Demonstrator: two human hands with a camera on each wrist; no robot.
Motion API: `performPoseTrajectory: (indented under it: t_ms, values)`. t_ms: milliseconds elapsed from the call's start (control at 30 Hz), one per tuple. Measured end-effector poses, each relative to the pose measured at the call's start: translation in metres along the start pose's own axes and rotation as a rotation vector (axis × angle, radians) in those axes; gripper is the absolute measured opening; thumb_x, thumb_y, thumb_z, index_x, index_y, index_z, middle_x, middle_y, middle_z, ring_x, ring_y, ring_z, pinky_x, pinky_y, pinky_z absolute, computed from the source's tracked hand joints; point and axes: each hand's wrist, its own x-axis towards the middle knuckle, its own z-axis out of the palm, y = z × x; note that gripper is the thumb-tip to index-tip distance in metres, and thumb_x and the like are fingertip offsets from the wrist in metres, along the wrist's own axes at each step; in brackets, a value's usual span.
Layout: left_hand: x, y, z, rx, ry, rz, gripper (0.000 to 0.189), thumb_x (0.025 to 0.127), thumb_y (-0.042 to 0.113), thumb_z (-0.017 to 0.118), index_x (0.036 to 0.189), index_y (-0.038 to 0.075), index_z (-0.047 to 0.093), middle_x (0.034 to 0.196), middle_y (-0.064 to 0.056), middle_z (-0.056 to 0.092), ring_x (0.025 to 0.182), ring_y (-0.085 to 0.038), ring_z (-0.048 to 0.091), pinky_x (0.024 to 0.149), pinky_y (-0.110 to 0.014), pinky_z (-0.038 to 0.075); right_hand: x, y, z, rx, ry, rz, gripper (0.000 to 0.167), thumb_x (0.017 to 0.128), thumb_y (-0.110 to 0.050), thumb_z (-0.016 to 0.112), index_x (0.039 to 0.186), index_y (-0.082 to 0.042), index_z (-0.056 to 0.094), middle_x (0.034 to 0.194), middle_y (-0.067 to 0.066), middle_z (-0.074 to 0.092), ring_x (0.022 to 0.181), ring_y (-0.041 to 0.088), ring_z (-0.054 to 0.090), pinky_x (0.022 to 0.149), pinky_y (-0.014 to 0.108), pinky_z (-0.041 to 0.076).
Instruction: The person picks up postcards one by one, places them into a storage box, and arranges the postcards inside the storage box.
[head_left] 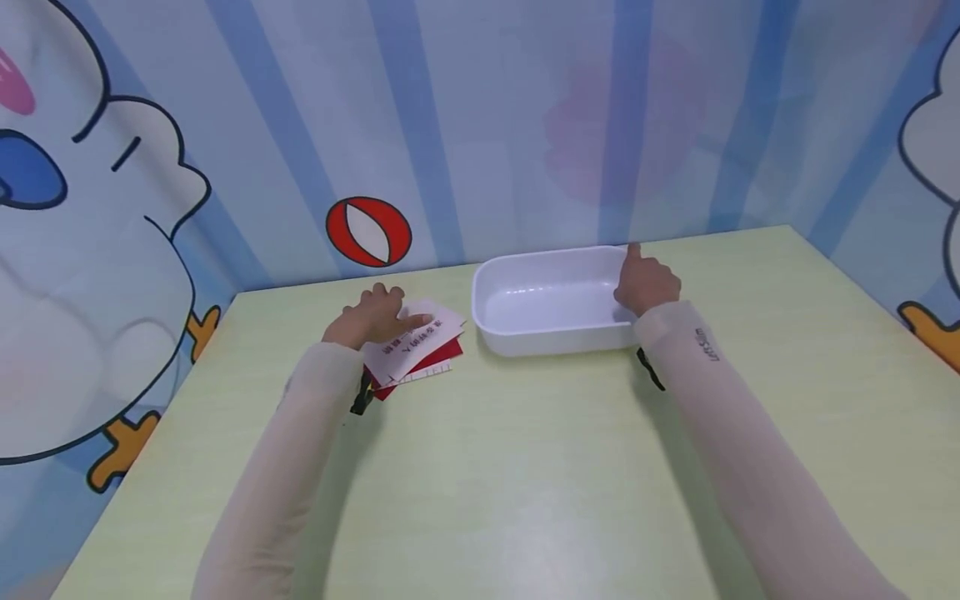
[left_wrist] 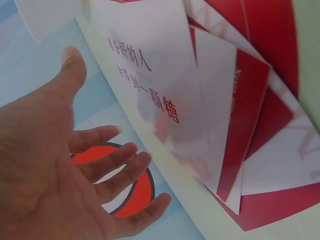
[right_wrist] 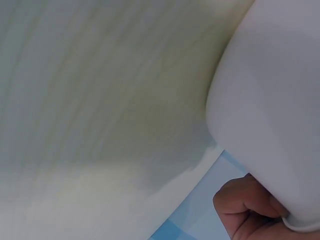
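My left hand (head_left: 372, 318) hovers over a loose pile of red and white printed cards (head_left: 411, 343) on the table. In the left wrist view that hand (left_wrist: 55, 160) has its fingers spread and slightly bent, apart from the cards (left_wrist: 155, 85), and holds nothing. The top card is white with a few dark red printed characters. At the pile's right stands a white plastic basin (head_left: 555, 342), upright, with nothing visible inside. My right hand (head_left: 648, 283) grips its right rim. In the right wrist view, curled fingers of the hand (right_wrist: 245, 205) hold the rim of the basin (right_wrist: 275, 90).
The pale yellow-green table (head_left: 510, 483) ends at a blue striped backdrop (head_left: 510, 125) close behind the basin. Cartoon figures and a red and white ball (head_left: 368, 232) are printed on the backdrop. Dark straps (head_left: 362, 395) show beneath the wrists.
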Motion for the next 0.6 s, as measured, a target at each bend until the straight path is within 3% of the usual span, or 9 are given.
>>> performPoseTrajectory:
  t_ms: [433,600]
  values:
    - [-0.005,-0.013,0.008,0.037,-0.056,-0.045,0.087,0.087,0.059,0.065,0.146,0.001,0.037,0.136,-0.024,0.042,0.128,-0.039,0.039,0.104,-0.061,0.044,-0.004,-0.002,-0.002,-0.02,0.008,-0.006,0.071,0.096,-0.014,0.049,0.155,0.003,0.014,0.111,0.032,0.064,0.096,0.044,0.066,0.091,0.057,0.053]
    - [-0.008,-0.018,0.011,0.042,-0.075,-0.043,0.09,0.085,0.061,0.066,0.142,-0.001,0.037,0.13,-0.024,0.044,0.123,-0.037,0.041,0.098,-0.053,0.05,-0.004,-0.002,-0.002,-0.018,0.0,-0.006,0.072,0.096,-0.014,0.05,0.155,0.003,0.013,0.114,0.032,0.063,0.098,0.044,0.066,0.093,0.057,0.052]
